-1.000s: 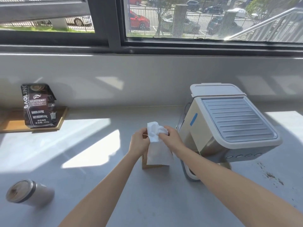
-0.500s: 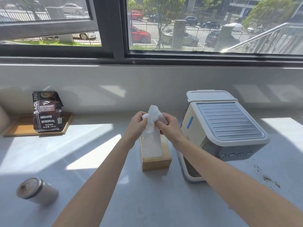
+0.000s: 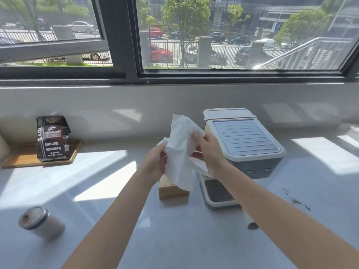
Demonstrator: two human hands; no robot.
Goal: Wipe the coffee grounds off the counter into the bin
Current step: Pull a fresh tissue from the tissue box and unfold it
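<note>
The white tissue (image 3: 180, 150), a moment ago bunched just above the wooden tissue box (image 3: 172, 191), is now drawn up higher and spread wider between the hands. The left hand (image 3: 155, 162) pinches its left edge. The right hand (image 3: 210, 154) grasps the right side, fingers curled over soft, creased paper. The wiper looks ready, but wiping has not begun. The coffee grounds (image 3: 297, 200), a dark gritty scatter, lie on the smooth pale desk (image 3: 174, 239) right of the boxy, ribbed-top coffee machine (image 3: 244, 136), well apart from the tissue. No bin shows.
</note>
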